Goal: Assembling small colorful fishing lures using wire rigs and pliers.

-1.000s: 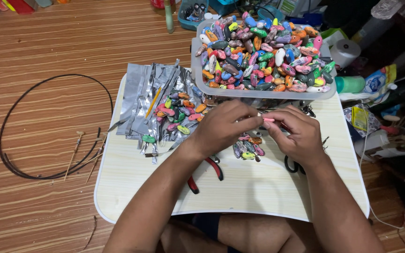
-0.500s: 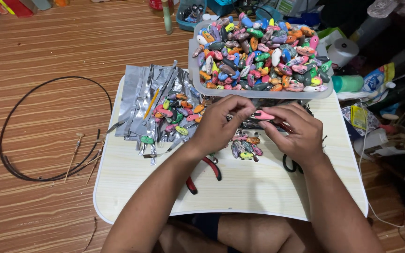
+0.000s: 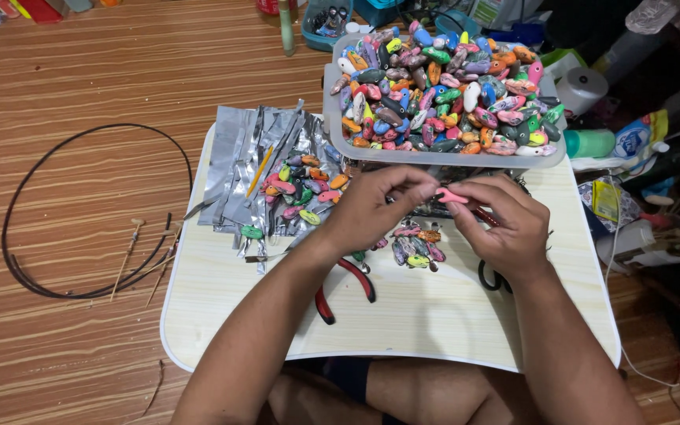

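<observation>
Head view: two bare hands meet over a pale wooden surface [image 3: 403,330] on a brown striped floor [image 3: 104,94].
Left hand: the left hand [image 3: 371,208] has its fingers pinched together on one end of a small pink fish-shaped piece [image 3: 452,195].
Right hand: the right hand [image 3: 501,224] has its fingers clamped on the other end of the same pink piece.
Pink piece: it is up off the surface, between both hands, just in front of the grey tray [image 3: 340,118].
Tray: it is full of many small colourful pieces [image 3: 450,86].
Under the hands: a little bunch of coloured pieces [image 3: 417,244] lies on the surface.
Left side: shiny silver wrappers [image 3: 238,173] lie with more coloured pieces [image 3: 301,189] on top.
Tools: red-handled pliers [image 3: 344,287] lie near the left wrist; black scissors [image 3: 488,275] peek out by the right wrist.
Floor: a dark wire loop [image 3: 41,228] lies well apart from the surface.
Change: the hands sit almost where they were half a second ago, and the pink piece is a bit more in the open between the fingertips.
</observation>
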